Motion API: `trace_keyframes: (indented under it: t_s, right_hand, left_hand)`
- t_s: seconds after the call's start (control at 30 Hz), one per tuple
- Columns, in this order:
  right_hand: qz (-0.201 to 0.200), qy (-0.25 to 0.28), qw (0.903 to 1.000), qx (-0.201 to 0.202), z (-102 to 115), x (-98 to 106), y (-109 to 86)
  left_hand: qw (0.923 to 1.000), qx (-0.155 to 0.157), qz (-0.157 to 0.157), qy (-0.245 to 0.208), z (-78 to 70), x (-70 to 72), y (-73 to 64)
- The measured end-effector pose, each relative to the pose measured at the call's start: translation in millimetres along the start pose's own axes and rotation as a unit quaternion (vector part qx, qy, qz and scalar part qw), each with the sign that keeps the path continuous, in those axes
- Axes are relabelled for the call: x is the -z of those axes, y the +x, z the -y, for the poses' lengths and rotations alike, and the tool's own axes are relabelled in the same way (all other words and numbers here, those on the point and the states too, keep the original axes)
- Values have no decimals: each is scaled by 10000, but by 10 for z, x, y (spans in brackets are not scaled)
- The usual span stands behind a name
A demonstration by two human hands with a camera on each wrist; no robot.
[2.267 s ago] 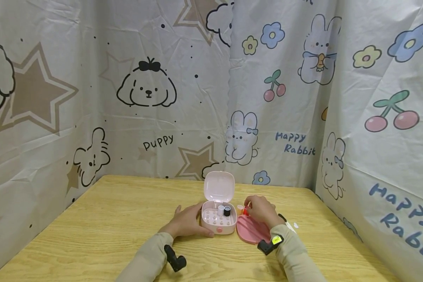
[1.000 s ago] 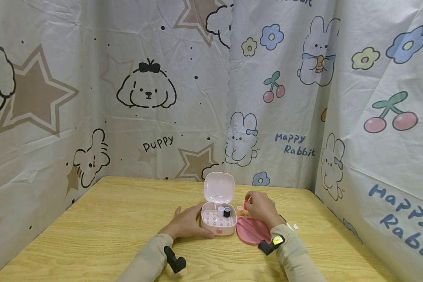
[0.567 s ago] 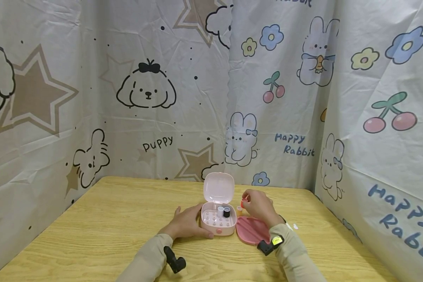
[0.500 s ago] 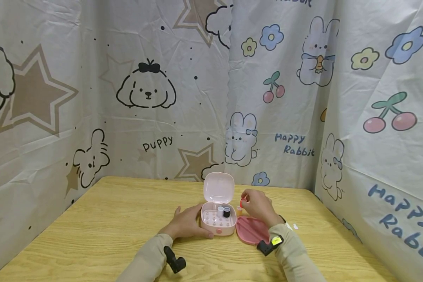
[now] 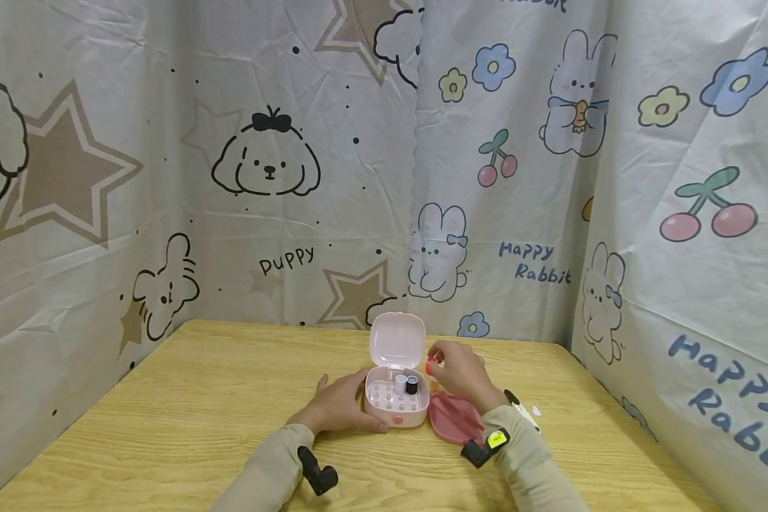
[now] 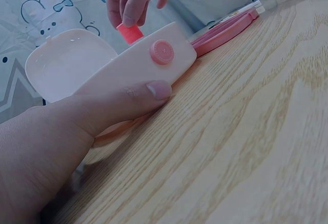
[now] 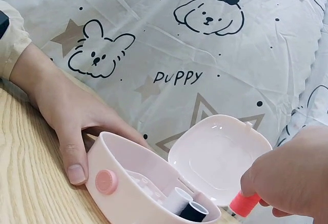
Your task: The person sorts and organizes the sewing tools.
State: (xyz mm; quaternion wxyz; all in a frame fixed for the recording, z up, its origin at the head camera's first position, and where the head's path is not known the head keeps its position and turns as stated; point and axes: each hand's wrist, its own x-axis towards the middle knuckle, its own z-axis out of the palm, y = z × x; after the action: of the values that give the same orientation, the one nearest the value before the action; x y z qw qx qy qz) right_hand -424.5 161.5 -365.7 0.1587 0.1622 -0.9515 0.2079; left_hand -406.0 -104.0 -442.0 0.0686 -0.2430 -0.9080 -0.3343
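An open pale pink box [image 5: 416,418] with a round button [image 7: 106,181] stands on the table, its lid raised. Several short pegs line the inside. A white thread spool [image 5: 400,384] and a black thread spool [image 5: 412,385] stand in it side by side. My left hand [image 5: 340,404] holds the box's left side, thumb along the front; its other fingertips are hidden. My right hand [image 5: 462,370] pinches a red thread spool [image 7: 244,203] in the air, at the box's back right corner. An orange thread spool [image 5: 434,385] sits beneath that hand, partly covered.
A flat, dark pink tray-like piece [image 5: 454,418] lies right of the box, partly behind the right wrist. A small white item [image 5: 536,410] lies farther right on the wooden table [image 5: 243,377]. A printed curtain [image 5: 281,235] hangs along the table's back.
My right hand has lifted the red spool from beside the orange one and carried it left toward the box. The left hand and the box have stayed in place.
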Motion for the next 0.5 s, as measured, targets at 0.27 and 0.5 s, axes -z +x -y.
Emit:
trace_keyframes:
  t_s: [0.27,0.5]
  right_hand:
    - [-58,41,9997,233,73,-24,-16]
    - [-28,58,9994,345,118,-82,-2]
  left_hand:
    - [10000,-4,12,-15,-3,-3,4]
    - [10000,-29,-8,24,-3,2,-2]
